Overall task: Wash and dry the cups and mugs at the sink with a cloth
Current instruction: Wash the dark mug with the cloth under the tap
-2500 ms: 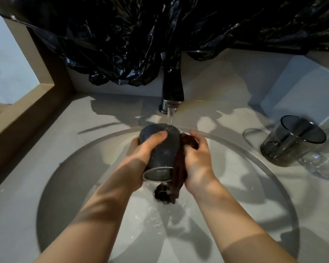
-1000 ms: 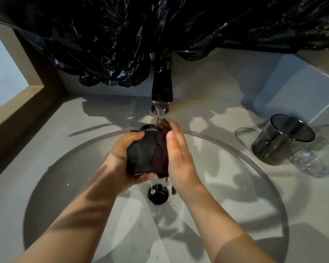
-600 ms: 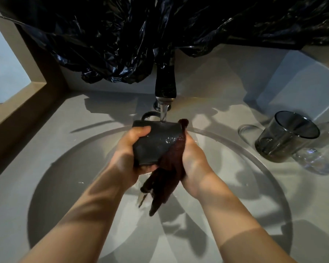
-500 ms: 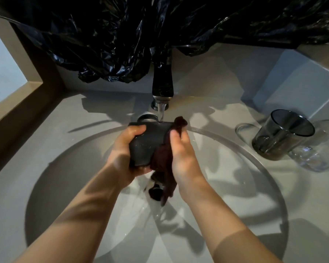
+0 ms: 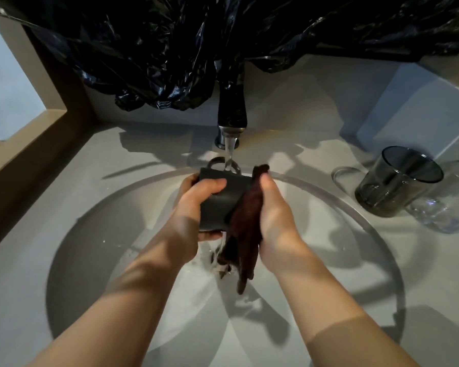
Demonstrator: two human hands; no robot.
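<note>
Your left hand (image 5: 194, 207) grips dark mug (image 5: 223, 200) under running tap (image 5: 231, 112); your right hand (image 5: 274, 215) presses dark red cloth (image 5: 243, 229) against mug side, fingers curled round cloth; smoked glass (image 5: 395, 181) on counter right.

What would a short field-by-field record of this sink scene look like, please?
left hand: grips dark mug over the sink
right hand: holds cloth against the mug's side
cloth: dark red, lower end hangs down into the sink
tap: running, water lands on the mug near its handle
counter, right side: smoky glass stands with clear glass beside it
above: black plastic sheet
</note>
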